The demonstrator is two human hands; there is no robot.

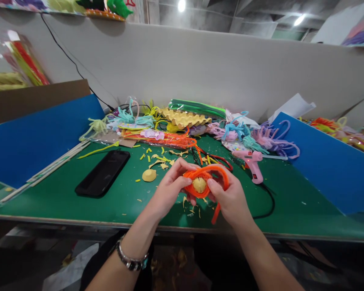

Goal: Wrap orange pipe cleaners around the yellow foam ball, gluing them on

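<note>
Orange fuzzy stem [197,174]: coiled around a small yellowish piece, held up between both hands over the near part of the green table [291,206]; one loop bulges to the right, and an end hangs down.
Yellowish piece [199,185]: in the middle of the coil, with dark slits on its face.
Left hand [173,182]: fingers curled nearly closed, thumb pressing the coil's left side.
Right hand [230,193]: fingers bent behind the loop, thumb tip by the coil's right edge, gripping the stem.
Yellow cup [149,175]: on the table, just beside the left hand, near scattered trimmings.
Phone [103,173]: lying dark, farther left.
Pink glue gun [252,163]: lying beyond the right hand.
Egg tray [185,118]: at the back, among bundled stems.
</note>
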